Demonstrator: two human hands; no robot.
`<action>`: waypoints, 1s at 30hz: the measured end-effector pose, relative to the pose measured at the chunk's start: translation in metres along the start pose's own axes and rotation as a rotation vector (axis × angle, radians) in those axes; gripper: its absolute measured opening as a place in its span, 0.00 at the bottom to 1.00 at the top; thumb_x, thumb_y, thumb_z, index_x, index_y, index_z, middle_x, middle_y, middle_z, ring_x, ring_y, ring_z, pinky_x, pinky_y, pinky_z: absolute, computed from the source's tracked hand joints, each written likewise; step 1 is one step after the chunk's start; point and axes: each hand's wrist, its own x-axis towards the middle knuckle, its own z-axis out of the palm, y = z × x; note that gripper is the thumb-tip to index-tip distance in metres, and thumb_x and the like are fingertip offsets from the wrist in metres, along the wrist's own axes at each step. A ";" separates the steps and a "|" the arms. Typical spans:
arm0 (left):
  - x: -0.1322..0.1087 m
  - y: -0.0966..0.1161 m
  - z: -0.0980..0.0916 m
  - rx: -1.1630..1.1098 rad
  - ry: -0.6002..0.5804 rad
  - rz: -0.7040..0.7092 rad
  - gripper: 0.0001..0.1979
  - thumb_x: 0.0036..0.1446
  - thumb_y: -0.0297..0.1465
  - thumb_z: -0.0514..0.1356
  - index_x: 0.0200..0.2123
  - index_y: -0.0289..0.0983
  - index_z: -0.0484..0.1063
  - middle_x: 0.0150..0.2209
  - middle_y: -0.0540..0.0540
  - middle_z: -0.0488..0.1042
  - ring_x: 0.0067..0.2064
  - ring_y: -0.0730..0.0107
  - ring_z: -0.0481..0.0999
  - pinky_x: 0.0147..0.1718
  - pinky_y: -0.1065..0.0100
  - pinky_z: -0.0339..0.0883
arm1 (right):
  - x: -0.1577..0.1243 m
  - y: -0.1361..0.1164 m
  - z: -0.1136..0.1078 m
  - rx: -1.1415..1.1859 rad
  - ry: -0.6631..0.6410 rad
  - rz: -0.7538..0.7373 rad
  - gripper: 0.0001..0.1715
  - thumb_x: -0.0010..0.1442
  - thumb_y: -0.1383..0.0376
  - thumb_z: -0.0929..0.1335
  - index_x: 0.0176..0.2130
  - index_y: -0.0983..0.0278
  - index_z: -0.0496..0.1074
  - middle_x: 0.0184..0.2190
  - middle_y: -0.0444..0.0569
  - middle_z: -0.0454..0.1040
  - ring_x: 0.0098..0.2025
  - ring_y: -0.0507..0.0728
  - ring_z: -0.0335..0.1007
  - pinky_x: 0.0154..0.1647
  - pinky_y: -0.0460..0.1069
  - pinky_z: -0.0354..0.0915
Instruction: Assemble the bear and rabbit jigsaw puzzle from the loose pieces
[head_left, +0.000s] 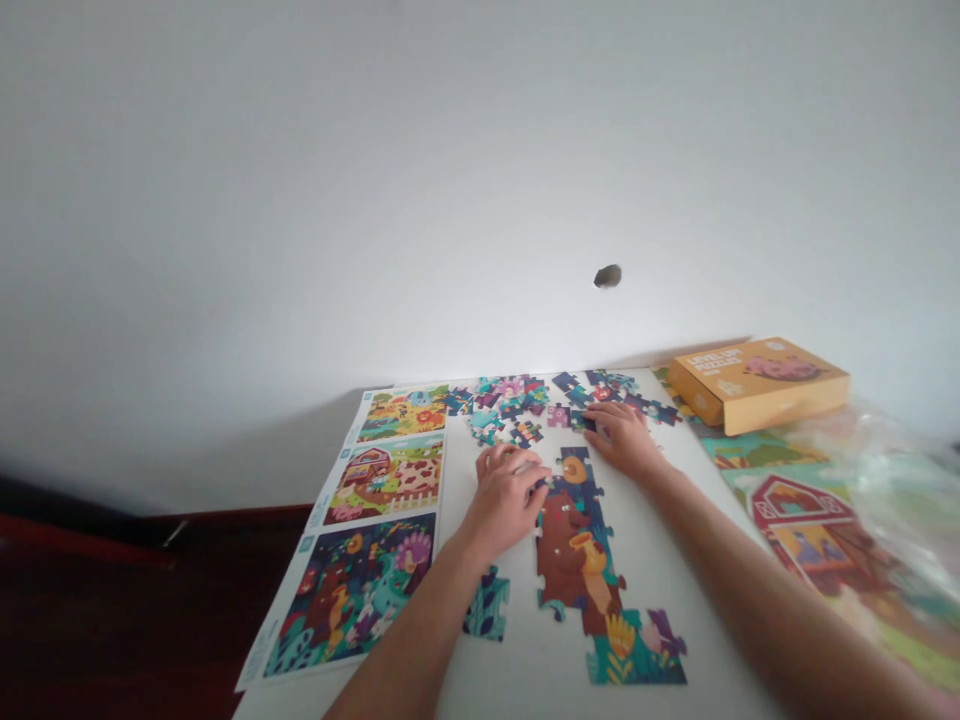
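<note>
A partly joined jigsaw [581,560] showing a brown bear lies on the white table [525,670]. My left hand [504,497] rests palm down at the jigsaw's upper left edge, fingers curled over a piece I cannot make out. My right hand [621,436] lies flat with fingers stretched toward the pile of loose pieces [525,405] at the table's far edge, fingertips touching a dark piece there. One loose teal piece [487,604] lies beside my left forearm.
A sheet with three reference pictures [367,520] lies along the table's left side. An orange puzzle box [757,383] stands at the back right. A finished farm puzzle [817,530] and clear plastic wrap [892,470] cover the right side. A white wall rises behind.
</note>
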 end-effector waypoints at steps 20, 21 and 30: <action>0.003 -0.014 0.005 0.147 0.136 -0.273 0.16 0.57 0.28 0.60 0.48 0.45 0.77 0.50 0.47 0.76 0.55 0.55 0.67 0.57 0.53 0.58 | 0.001 0.001 0.004 -0.005 0.003 0.060 0.19 0.60 0.59 0.69 0.52 0.58 0.75 0.48 0.53 0.75 0.50 0.65 0.65 0.53 0.61 0.59; 0.003 -0.015 0.004 0.164 0.149 -0.295 0.17 0.57 0.28 0.60 0.49 0.45 0.76 0.51 0.46 0.75 0.55 0.54 0.67 0.57 0.53 0.58 | 0.001 0.001 0.004 -0.010 0.004 0.059 0.20 0.60 0.59 0.69 0.51 0.58 0.75 0.47 0.53 0.75 0.50 0.65 0.66 0.54 0.61 0.59; 0.003 -0.015 -0.006 0.256 0.140 -0.456 0.21 0.55 0.33 0.63 0.53 0.42 0.73 0.52 0.42 0.74 0.56 0.50 0.68 0.57 0.51 0.58 | 0.000 0.002 0.005 -0.023 0.017 0.042 0.19 0.60 0.55 0.69 0.50 0.57 0.75 0.44 0.53 0.75 0.48 0.65 0.66 0.52 0.60 0.60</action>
